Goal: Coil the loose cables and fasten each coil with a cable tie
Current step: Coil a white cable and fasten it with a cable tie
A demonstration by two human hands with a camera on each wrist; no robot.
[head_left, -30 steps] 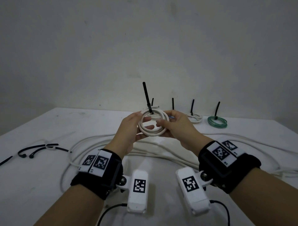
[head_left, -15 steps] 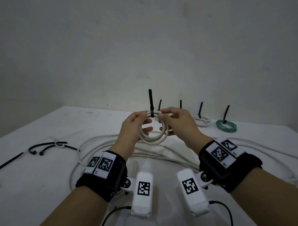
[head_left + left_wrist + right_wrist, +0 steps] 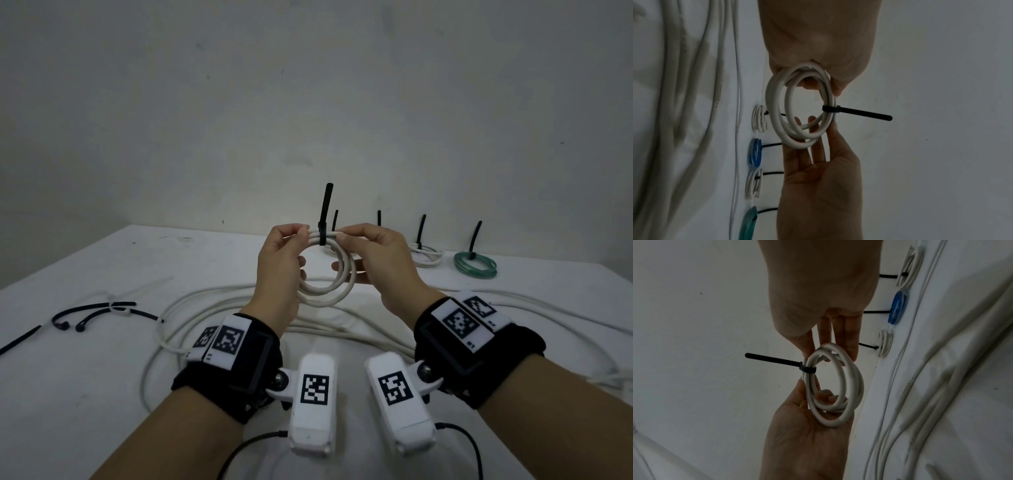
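Note:
I hold a small white cable coil (image 3: pixel 323 298) upright above the table, between both hands. A black cable tie (image 3: pixel 323 212) wraps its top, with the tail pointing straight up. My left hand (image 3: pixel 301 234) pinches the coil's top just left of the tie, and my right hand (image 3: pixel 344 236) pinches it just right of the tie. The lower fingers of both hands rest along the coil's sides. The left wrist view shows the coil (image 3: pixel 777 113) with the tie (image 3: pixel 859 112) sticking out sideways. In the right wrist view the coil (image 3: pixel 851 386) and the tie (image 3: pixel 777 361) show the same grip.
Tied coils stand in a row at the back of the white table: a white coil (image 3: pixel 426 255), a green coil (image 3: pixel 475 265) and a blue coil (image 3: pixel 755 152). Long loose white cable (image 3: pixel 219 294) sprawls under my hands. Spare black ties (image 3: pixel 99 305) lie at the left.
Both hands lifted the coil and shifted from gripping its sides to pinching its top on either side of the tie. The tie's tail went from leaning left to upright.

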